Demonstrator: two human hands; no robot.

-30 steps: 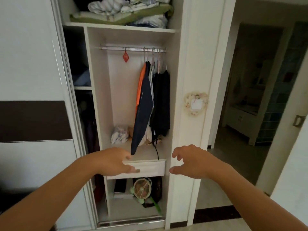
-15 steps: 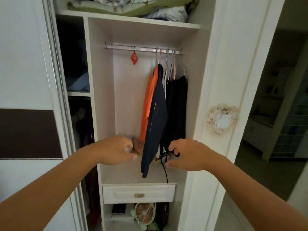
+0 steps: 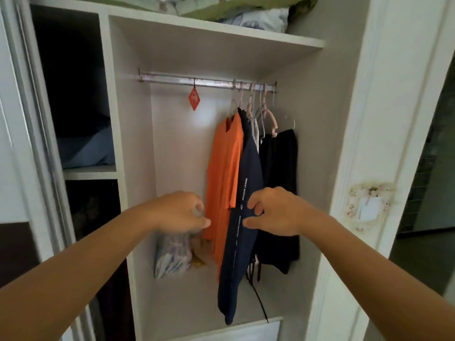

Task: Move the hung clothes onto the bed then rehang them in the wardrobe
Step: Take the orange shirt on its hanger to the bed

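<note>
- The hung clothes are bunched at the right end of the rail (image 3: pixel 206 81) inside the wardrobe (image 3: pixel 349 119): an orange shirt (image 3: pixel 222 168) on the left, a navy garment (image 3: pixel 242 217) with small white lettering in front of it, and black clothes (image 3: pixel 280 183) behind, toward the right wall.
- Pink and pale hangers (image 3: pixel 268 116) are hooked over the rail above the garments.
- The right hand (image 3: pixel 275 212) is held against the navy garment at about mid-length, with its fingers (image 3: pixel 253 203) loosely bent and spread over the cloth; whether the cloth is actually pinched cannot be told.
- The left hand (image 3: pixel 182 211) is seen just left of the orange shirt's lower edge, with fingers curled and the thumb close to the orange cloth; whether anything is held cannot be told, since the fingers are blurred.
- A patterned plastic bag (image 3: pixel 172 254) is seen on the compartment floor beneath the left hand.
- A red diamond tag (image 3: pixel 194 98) is hung from the rail, well left of the clothes.
- Folded bedding (image 3: pixel 246 11) is stacked on the shelf above.
- A white drawer front (image 3: pixel 246 332) is seen below the compartment.
</note>
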